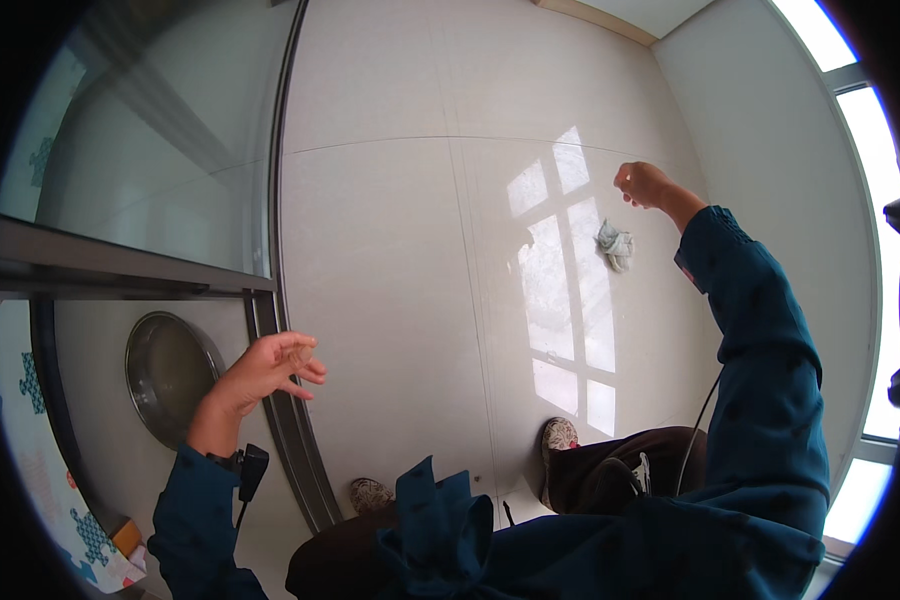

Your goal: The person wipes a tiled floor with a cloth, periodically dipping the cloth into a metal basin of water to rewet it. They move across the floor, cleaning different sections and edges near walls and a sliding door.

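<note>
My left hand (276, 367) hovers near the dark frame of a sliding glass door, its fingers bent and apart with nothing between them. A small black device on a cable is strapped at that wrist. To its left, a round metal basin (166, 379) stands on the floor, partly covered by my forearm. My right hand (643, 185) is stretched out to the upper right with its fingers curled in, and no object shows in it. Just below it in the picture, a crumpled pale cloth (616, 246) lies on the tiled floor (390, 247), apart from the hand.
The door's dark floor track (294, 442) runs along the left. Beyond the glass panel (157, 150) lies more floor. A printed mat (22, 420) edges the far left. A white wall (765, 187) with windows rises at right. My patterned shoes (559, 435) stand on the tiles.
</note>
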